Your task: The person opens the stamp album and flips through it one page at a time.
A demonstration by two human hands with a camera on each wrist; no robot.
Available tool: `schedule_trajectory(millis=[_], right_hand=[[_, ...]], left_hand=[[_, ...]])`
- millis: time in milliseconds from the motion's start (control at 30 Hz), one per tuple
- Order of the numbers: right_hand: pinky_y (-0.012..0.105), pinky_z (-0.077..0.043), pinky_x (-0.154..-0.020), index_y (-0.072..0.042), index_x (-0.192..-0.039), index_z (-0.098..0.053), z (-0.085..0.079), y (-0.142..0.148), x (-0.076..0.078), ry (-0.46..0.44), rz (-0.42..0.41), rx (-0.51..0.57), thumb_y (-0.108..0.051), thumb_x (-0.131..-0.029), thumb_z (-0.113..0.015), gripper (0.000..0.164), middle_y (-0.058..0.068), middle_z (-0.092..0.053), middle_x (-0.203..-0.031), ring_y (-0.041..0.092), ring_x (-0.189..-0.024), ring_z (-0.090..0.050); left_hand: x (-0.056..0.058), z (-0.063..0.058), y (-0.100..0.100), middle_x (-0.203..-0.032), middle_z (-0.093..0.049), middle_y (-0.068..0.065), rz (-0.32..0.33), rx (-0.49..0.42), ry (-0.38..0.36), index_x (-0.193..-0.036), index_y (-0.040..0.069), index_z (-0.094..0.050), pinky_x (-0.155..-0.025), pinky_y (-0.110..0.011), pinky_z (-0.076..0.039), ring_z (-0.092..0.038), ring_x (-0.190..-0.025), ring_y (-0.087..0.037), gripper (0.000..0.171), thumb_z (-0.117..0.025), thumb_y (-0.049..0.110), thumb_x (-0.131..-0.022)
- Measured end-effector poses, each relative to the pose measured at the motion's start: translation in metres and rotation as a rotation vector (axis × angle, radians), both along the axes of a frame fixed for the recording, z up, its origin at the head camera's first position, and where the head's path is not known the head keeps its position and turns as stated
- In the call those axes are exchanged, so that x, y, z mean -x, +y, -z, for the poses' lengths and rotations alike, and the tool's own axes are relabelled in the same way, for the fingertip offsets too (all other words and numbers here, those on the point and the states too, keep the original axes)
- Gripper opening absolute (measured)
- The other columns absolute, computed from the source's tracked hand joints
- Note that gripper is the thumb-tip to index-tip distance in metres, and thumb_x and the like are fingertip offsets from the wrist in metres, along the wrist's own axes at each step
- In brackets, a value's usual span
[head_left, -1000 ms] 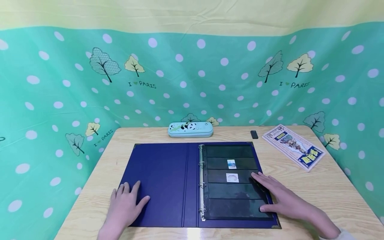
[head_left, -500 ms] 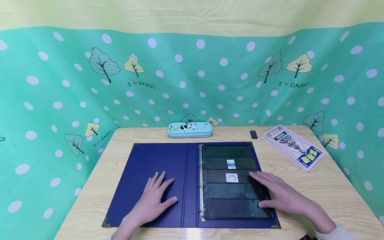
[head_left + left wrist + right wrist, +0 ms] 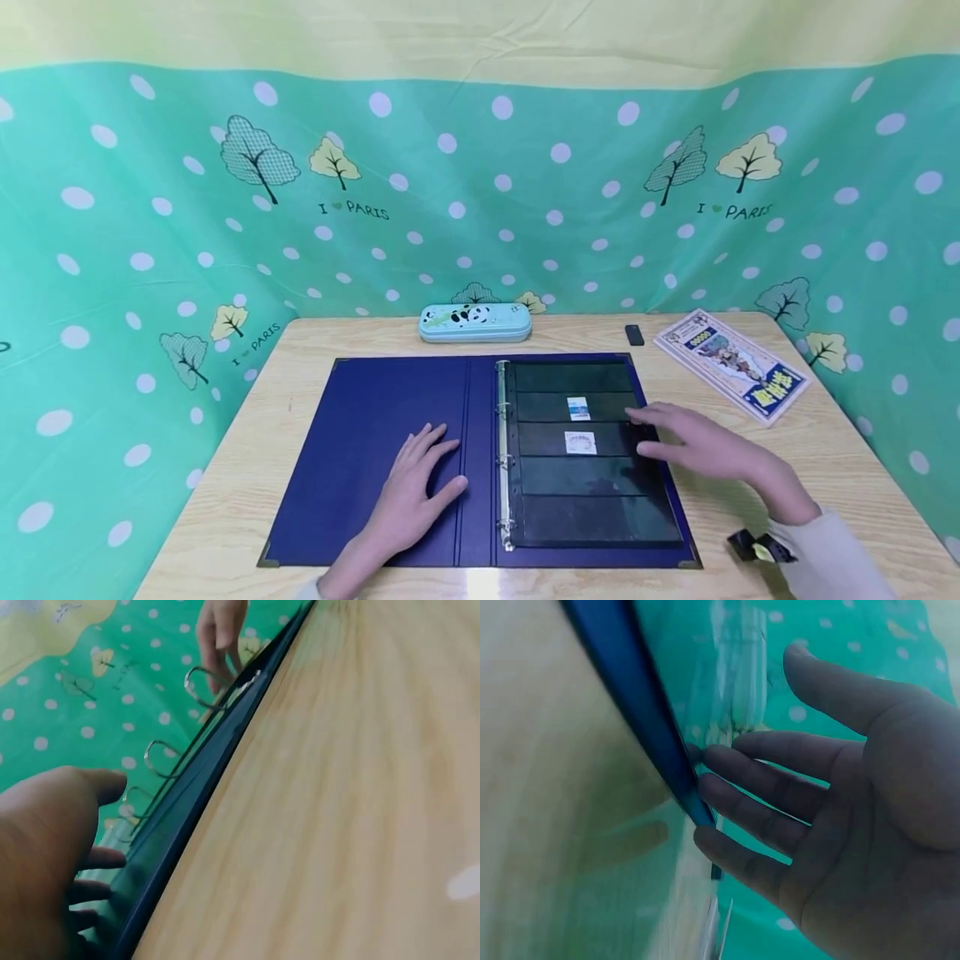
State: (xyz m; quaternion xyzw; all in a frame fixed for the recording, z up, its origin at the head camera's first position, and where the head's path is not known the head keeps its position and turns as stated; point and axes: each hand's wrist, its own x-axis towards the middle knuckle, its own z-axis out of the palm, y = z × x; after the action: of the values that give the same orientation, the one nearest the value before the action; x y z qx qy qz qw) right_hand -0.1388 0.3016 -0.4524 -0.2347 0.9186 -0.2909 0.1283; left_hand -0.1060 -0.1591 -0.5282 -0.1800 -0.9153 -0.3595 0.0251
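A dark blue ring binder [image 3: 367,417] lies open flat, with a black stock page [image 3: 577,518] on its metal rings [image 3: 505,462]. Two small stamps sit in the page's strips: a blue-and-white stamp [image 3: 578,408] above a pale stamp [image 3: 581,442]. My left hand [image 3: 412,492], fingers spread, is over the left cover beside the spine and holds nothing. Over the page's right edge is my right hand [image 3: 697,442], its fingers extended. The right wrist view has that right hand [image 3: 840,795] with its fingertips right at the binder's edge [image 3: 645,712] and nothing in the palm.
Behind the binder stands a light blue pencil case [image 3: 476,323] with pandas. A small black object [image 3: 634,335] and a pink printed booklet [image 3: 732,367] lie at the back right of the wooden table [image 3: 225,500]. A patterned curtain [image 3: 480,192] surrounds the table.
My left hand has moved right, from the left cover's outer edge to near the spine. My right hand has shifted slightly away from me along the page's edge. Binder and stamps stay put.
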Motion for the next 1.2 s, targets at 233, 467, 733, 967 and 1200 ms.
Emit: schedule_trajectory(millis=[233, 467, 733, 967, 1200], right_hand=[[0.038, -0.061, -0.092, 0.007, -0.153, -0.061, 0.018, 0.003, 0.029, 0.059, 0.105, 0.162, -0.020, -0.109, -0.073, 0.052, 0.008, -0.077, -0.124, 0.025, -0.112, -0.071], [0.079, -0.035, -0.118, -0.006, -0.164, -0.053, 0.040, 0.005, 0.043, 0.130, 0.237, 0.167, -0.031, -0.100, -0.086, 0.077, 0.031, -0.043, -0.169, 0.058, -0.155, -0.036], [0.087, -0.017, -0.119, -0.013, -0.177, -0.029, 0.054, 0.008, 0.049, 0.099, 0.166, 0.078, -0.047, -0.091, -0.092, 0.112, 0.030, -0.018, -0.181, 0.061, -0.163, -0.013], [0.084, -0.021, -0.122, -0.011, -0.175, -0.036, 0.054, 0.007, 0.047, 0.125, 0.126, 0.009, -0.052, -0.092, -0.089, 0.106, 0.026, -0.026, -0.180, 0.058, -0.163, -0.019], [0.081, -0.026, -0.123, -0.011, -0.174, -0.036, 0.047, 0.004, 0.043, 0.135, 0.114, -0.038, -0.054, -0.094, -0.087, 0.104, 0.027, -0.031, -0.178, 0.059, -0.162, -0.024]], left_hand=[[-0.001, 0.005, -0.001, -0.171, -0.048, -0.015, 0.016, 0.046, 0.067, -0.153, 0.011, -0.066, -0.134, -0.064, -0.018, -0.032, -0.165, -0.042, 0.061, -0.078, 0.044, -0.103], [0.000, 0.003, -0.002, -0.172, -0.047, -0.016, 0.032, 0.055, 0.059, -0.154, 0.010, -0.065, -0.134, -0.064, -0.018, -0.031, -0.165, -0.042, 0.062, -0.081, 0.038, -0.101], [-0.001, 0.000, -0.001, -0.172, -0.047, -0.015, 0.031, 0.075, 0.051, -0.155, 0.010, -0.064, -0.134, -0.065, -0.018, -0.031, -0.165, -0.042, 0.061, -0.079, 0.038, -0.103], [-0.001, 0.000, -0.002, -0.173, -0.046, -0.015, 0.036, 0.079, 0.046, -0.156, 0.009, -0.063, -0.134, -0.065, -0.017, -0.030, -0.166, -0.042, 0.061, -0.078, 0.038, -0.104], [-0.001, 0.002, -0.004, -0.172, -0.047, -0.016, 0.049, 0.074, 0.060, -0.155, 0.009, -0.064, -0.135, -0.064, -0.018, -0.031, -0.165, -0.042, 0.061, -0.078, 0.037, -0.104]])
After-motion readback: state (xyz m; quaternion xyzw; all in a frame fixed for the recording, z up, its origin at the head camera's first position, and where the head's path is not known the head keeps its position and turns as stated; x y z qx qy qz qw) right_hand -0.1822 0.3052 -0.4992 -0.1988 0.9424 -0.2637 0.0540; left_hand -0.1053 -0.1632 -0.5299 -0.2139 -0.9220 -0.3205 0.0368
